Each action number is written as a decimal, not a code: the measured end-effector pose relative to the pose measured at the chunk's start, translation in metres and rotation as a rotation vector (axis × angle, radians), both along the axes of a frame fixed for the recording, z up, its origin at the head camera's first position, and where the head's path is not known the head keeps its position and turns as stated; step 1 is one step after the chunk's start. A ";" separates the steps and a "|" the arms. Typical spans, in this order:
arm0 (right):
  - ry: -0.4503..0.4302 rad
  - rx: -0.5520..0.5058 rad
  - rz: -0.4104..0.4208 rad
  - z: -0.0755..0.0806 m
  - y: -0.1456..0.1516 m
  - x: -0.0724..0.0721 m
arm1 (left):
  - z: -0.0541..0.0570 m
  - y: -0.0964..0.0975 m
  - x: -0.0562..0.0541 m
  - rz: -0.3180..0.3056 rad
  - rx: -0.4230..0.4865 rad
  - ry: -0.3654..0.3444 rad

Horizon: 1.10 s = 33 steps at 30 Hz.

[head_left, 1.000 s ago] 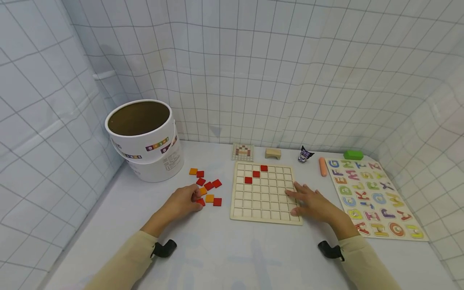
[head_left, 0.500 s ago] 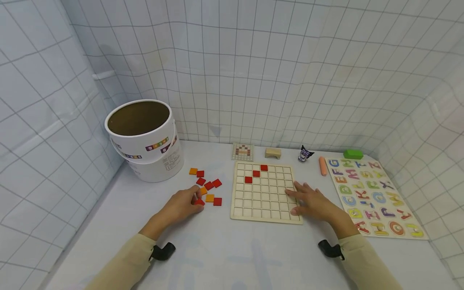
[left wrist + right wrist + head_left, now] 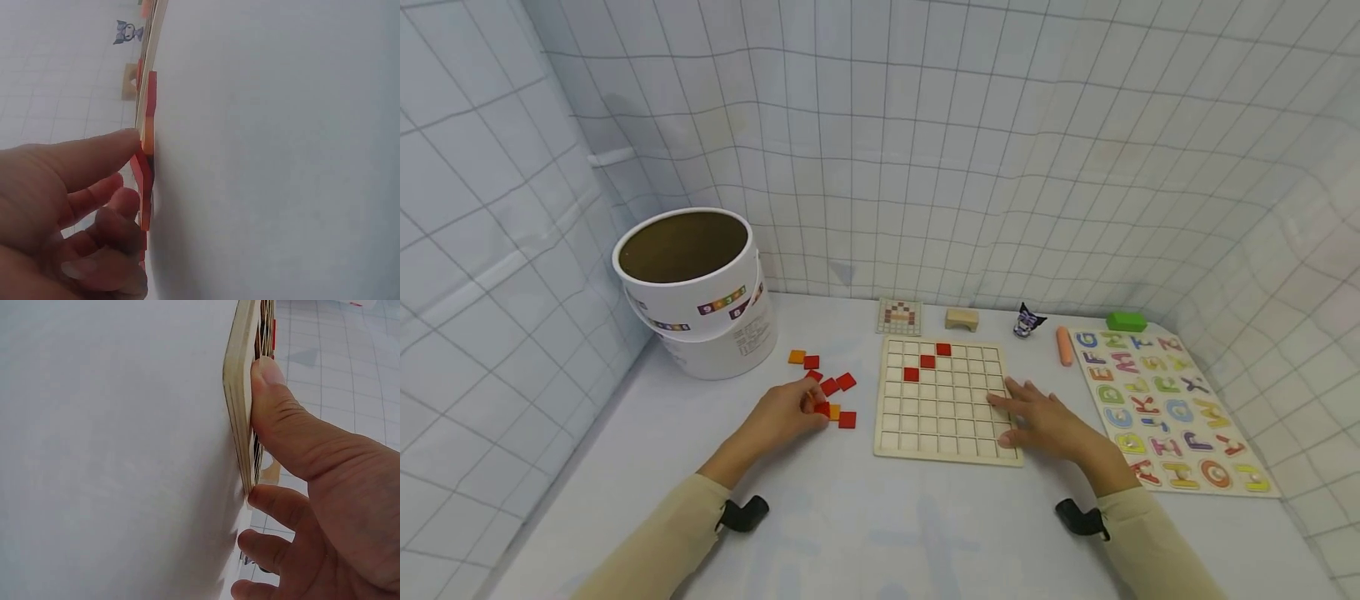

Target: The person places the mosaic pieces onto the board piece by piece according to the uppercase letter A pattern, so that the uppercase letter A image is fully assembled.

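My left hand pinches a red square tile between thumb and fingers. In the left wrist view the tile is tilted, its edge at the thumb tip. It overlaps an orange tile lying flat, with another red tile just right of that. Several more loose tiles lie beyond the fingers, partly hidden by them. The wooden grid board holds three red tiles in a diagonal. My right hand rests on the board's right edge, fingers spread, thumb on its top face in the right wrist view.
A white bucket stands at the back left. Behind the board are a pattern card, a wooden arch block and a small figurine. An orange stick, a green block and an alphabet board lie right.
My left hand has moved slightly right and away from me, taking the red tile over to the orange one. The right hand keeps its place on the board.
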State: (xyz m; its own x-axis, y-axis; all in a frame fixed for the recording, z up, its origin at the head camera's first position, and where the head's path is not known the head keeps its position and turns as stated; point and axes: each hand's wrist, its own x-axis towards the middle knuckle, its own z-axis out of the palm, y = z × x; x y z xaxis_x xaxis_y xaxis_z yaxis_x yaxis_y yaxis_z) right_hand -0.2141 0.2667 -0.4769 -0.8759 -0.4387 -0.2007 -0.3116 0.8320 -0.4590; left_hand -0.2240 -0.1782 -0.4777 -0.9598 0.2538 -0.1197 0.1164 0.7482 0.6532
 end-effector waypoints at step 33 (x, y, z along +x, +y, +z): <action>-0.028 -0.034 -0.009 0.000 -0.002 -0.001 | 0.009 0.058 -0.024 -0.003 0.320 -0.175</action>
